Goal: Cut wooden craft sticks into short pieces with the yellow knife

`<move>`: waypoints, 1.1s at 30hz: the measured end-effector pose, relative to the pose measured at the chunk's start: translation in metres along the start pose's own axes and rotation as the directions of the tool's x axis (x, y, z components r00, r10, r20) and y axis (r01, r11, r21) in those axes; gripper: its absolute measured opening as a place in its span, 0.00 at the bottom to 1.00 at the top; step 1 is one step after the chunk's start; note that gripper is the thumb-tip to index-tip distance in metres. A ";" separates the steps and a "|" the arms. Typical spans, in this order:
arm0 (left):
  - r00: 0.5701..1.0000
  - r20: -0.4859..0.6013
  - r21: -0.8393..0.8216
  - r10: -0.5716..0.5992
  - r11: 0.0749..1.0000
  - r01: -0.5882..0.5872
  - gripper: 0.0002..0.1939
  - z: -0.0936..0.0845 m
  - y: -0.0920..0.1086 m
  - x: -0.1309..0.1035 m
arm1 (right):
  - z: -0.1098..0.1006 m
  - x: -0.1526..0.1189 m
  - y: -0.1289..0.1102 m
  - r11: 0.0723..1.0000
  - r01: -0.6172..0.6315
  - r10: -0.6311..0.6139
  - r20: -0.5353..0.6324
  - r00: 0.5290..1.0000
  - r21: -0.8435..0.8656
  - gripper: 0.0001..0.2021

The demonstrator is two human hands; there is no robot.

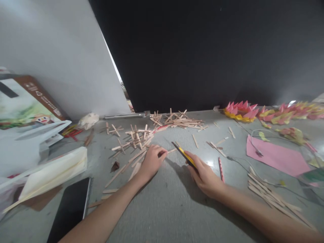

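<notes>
My left hand (pixel 153 160) pinches one end of a short wooden stick (pixel 172 151) between thumb and fingers, just above the grey table. In my right hand (pixel 204 173) is a yellow and black utility knife (pixel 188 157), its dark blade pointing up and left, near the stick's free end. Loose wooden sticks (pixel 136 156) lie beside and behind my left hand. Crossed sticks (pixel 136 136) stand beyond it, and a larger heap (pixel 183 120) rests near the dark panel. A red patterned pencil-like stick (pixel 221 169) lies right of my right hand.
A black phone (pixel 71 206) and paper packaging (pixel 57 173) lie at the left. Pink card (pixel 275 155), a white cable (pixel 255 145) and more sticks (pixel 270 194) are at the right. Pink and yellow paper crafts (pixel 240 111) line the back; a dark panel (pixel 202 54) rises behind.
</notes>
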State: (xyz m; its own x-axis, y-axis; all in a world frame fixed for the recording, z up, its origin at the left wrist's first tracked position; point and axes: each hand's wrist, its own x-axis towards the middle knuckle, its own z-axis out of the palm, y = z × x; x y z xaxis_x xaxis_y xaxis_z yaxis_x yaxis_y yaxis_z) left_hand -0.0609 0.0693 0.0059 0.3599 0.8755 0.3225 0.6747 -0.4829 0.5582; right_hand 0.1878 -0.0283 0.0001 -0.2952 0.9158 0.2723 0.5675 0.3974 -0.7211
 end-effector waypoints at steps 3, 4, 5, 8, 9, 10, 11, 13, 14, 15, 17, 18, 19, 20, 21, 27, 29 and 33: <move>1.000 0.000 0.007 0.018 1.000 -0.018 0.06 0.000 -0.001 0.000 | 0.000 0.002 0.003 0.998 0.004 -0.007 -0.038 0.999 -0.065 0.26; 1.000 -0.001 0.013 0.023 1.000 -0.023 0.07 0.000 -0.001 0.000 | 0.000 0.002 0.003 0.994 -0.011 0.007 -0.038 0.999 -0.104 0.26; 1.000 -0.003 0.020 0.026 0.999 -0.026 0.07 0.000 -0.001 0.000 | 0.000 0.002 0.002 0.988 -0.024 0.020 -0.027 0.999 -0.152 0.27; 0.999 -0.006 0.042 0.036 0.998 -0.035 0.07 0.001 -0.001 -0.001 | -0.001 0.001 0.000 0.959 -0.013 0.020 0.020 1.000 -0.284 0.28; 0.999 -0.002 0.048 0.042 0.998 -0.042 0.07 0.001 0.000 -0.001 | -0.001 0.001 -0.001 0.951 0.003 0.007 0.030 1.000 -0.308 0.28; 0.999 0.001 0.051 0.049 0.998 -0.049 0.07 0.001 0.001 -0.001 | -0.001 0.001 -0.002 0.947 0.019 -0.008 0.035 0.999 -0.321 0.28; 0.999 0.004 0.054 0.053 0.997 -0.053 0.07 0.001 0.001 -0.001 | -0.001 0.001 -0.002 0.945 0.034 -0.022 0.039 0.999 -0.326 0.28; 0.999 0.007 0.056 0.052 0.997 -0.052 0.07 0.001 0.002 -0.002 | -0.002 0.002 -0.004 0.946 0.052 -0.038 0.050 0.998 -0.320 0.27; 0.999 0.006 0.055 0.048 0.997 -0.048 0.07 0.001 0.002 -0.002 | -0.002 0.003 -0.005 0.948 0.054 -0.038 0.057 0.998 -0.315 0.27; 0.999 0.003 0.054 0.045 0.998 -0.045 0.07 0.002 0.002 -0.003 | -0.003 0.003 -0.006 0.949 0.052 -0.034 0.066 0.997 -0.311 0.27; 0.999 -0.003 0.053 0.047 0.998 -0.046 0.07 0.002 0.003 -0.004 | -0.004 0.004 -0.008 0.950 0.048 -0.023 0.084 0.996 -0.307 0.26; 0.999 -0.005 0.054 0.050 0.997 -0.050 0.07 0.002 0.003 -0.004 | -0.004 0.004 -0.009 0.951 0.049 -0.022 0.090 0.996 -0.306 0.26; 0.998 -0.005 0.055 0.055 0.997 -0.055 0.07 0.002 0.004 -0.004 | -0.004 0.003 -0.010 0.951 0.053 -0.024 0.097 0.995 -0.305 0.26; 0.998 -0.003 0.054 0.059 0.997 -0.058 0.07 0.001 0.005 -0.004 | -0.005 0.003 -0.011 0.951 0.059 -0.029 0.102 0.994 -0.303 0.25; 0.998 0.000 0.049 0.060 0.997 -0.060 0.06 0.001 0.006 -0.004 | -0.005 0.003 -0.011 0.952 0.066 -0.035 0.107 0.994 -0.300 0.25; 0.999 0.025 0.046 0.047 0.998 -0.048 0.05 -0.001 0.010 -0.005 | -0.004 0.002 -0.010 0.948 0.077 -0.046 0.106 0.993 -0.309 0.26; 0.998 0.029 0.059 0.050 0.997 -0.051 0.05 0.000 0.009 -0.005 | -0.003 0.001 -0.010 0.942 0.081 -0.050 0.103 0.993 -0.325 0.26; 0.998 0.031 0.059 0.050 0.997 -0.052 0.04 0.001 0.009 -0.006 | -0.003 0.000 -0.009 0.929 0.122 -0.078 0.137 0.987 -0.350 0.26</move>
State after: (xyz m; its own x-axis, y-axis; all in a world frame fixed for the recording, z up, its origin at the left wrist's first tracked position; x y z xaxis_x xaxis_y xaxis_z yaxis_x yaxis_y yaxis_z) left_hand -0.0559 0.0599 0.0079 0.4129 0.8503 0.3264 0.6922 -0.5259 0.4943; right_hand 0.1854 -0.0317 0.0084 -0.4415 0.8651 0.2380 0.7598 0.5016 -0.4137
